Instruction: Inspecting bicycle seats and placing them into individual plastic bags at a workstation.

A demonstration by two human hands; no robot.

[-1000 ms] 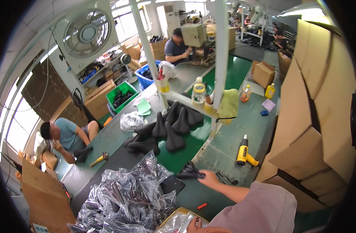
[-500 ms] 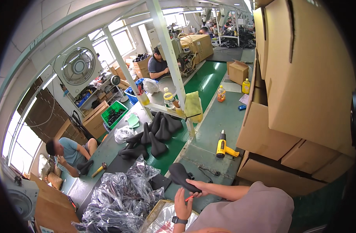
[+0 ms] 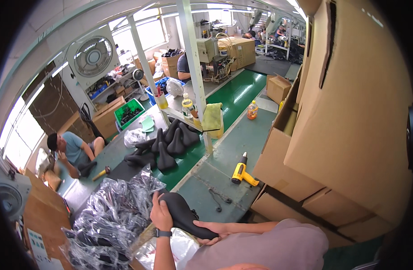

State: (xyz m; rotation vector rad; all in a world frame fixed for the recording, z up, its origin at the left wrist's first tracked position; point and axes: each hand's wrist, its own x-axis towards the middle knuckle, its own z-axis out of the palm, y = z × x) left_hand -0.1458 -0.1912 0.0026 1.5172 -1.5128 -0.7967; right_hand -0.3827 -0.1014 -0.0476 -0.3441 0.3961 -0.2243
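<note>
A black bicycle saddle (image 3: 183, 216) is held between both my hands, its wide end up and to the left. My left hand (image 3: 160, 212), with a dark watch at the wrist, grips the wide end at its left edge. My right hand (image 3: 212, 231) is closed round the narrow nose end, partly hidden under it. Left of my hands lies a heap of saddles in clear plastic bags (image 3: 109, 211). A white plastic bag (image 3: 179, 247) in a box sits just below my left hand.
A yellow heat gun (image 3: 243, 171) and small black parts (image 3: 219, 198) lie on the green bench. Several bare saddles (image 3: 166, 155) are heaped ahead. Cardboard boxes (image 3: 346, 117) stack up on the right. A hammer (image 3: 102, 173) lies near a seated person (image 3: 73, 150).
The saddle has moved left and turned, and my left hand has come up onto its wide end. The red stick-like thing by my left hand no longer shows. The view has shifted right.
</note>
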